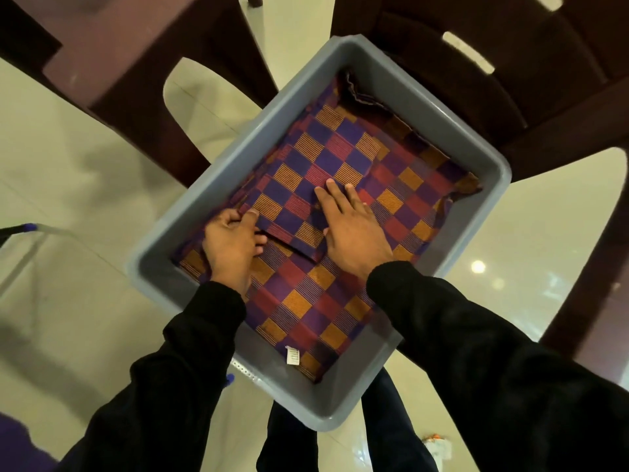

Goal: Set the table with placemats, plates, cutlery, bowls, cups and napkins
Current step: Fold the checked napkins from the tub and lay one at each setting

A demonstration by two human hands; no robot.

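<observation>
Placemats (326, 185), checkered purple, red and orange, are stacked folded in a grey tub (235, 137). The top mat's near-left edge is pinched in the left hand (231, 243), fingers curled round the fold. The right hand (354, 229) is laid flat on the same mat, fingers straight, just right of that grip. The mat's long axis runs from near-left to far-right, along the tub. A lift would probably be led by the left hand. Dark chairs (510, 97) stand beyond the tub.

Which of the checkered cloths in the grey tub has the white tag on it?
The bottom checkered cloth, nearest the person; its white tag sits at the near edge. The smaller folded cloth on top shows none.
</observation>
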